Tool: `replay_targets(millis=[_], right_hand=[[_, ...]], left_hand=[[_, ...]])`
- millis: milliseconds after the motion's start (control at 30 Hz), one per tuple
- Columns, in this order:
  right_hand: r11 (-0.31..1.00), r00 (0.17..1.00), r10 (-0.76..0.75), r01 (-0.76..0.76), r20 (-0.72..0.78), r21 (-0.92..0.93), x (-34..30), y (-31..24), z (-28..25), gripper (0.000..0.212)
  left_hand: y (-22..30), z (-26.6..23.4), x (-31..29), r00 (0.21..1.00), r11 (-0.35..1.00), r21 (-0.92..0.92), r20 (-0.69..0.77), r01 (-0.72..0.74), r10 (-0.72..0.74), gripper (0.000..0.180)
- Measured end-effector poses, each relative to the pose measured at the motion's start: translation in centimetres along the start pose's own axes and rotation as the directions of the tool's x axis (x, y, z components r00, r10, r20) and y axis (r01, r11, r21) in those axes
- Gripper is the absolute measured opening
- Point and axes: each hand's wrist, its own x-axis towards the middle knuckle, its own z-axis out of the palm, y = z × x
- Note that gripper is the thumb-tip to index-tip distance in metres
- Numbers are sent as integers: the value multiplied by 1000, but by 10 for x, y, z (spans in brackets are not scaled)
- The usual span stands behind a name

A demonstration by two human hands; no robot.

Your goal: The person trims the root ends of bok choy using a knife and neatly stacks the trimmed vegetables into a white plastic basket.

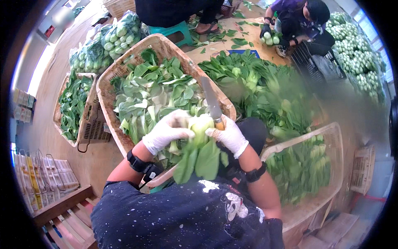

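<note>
Both of my hands wear white gloves and meet over the near end of a large plastic crate (108,99) heaped with loose green leaves (145,97). Between them is a head of bok choy (200,126), its pale base up and its leaves hanging toward me. My left hand (166,132) is closed on its left side, fingers partly blurred. My right hand (230,136) grips the wooden handle of a knife (212,99), blade pointing up and away. The right thumb presses against the bok choy's right side.
Uncut bok choy (253,83) is piled ahead on the right. Another crate of bok choy (338,166) stands at my right, a smaller leaf-filled crate (81,141) at left. Bagged bok choy (118,37) sits behind it. A co-worker (298,20) holds bok choy near a black crate (304,62).
</note>
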Motion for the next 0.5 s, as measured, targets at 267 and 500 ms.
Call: replay_targets(millis=[267, 500], right_hand=[[998, 983, -62, 62, -173, -2, 14, -6, -43, 52], [784, 915, -382, 246, -130, -571, 26, -24, -17, 37]], left_hand=[[1, -47, 12, 876, -21, 954, -267, 300, 401, 82], [24, 34, 27, 991, 981, 143, 20, 132, -136, 61]])
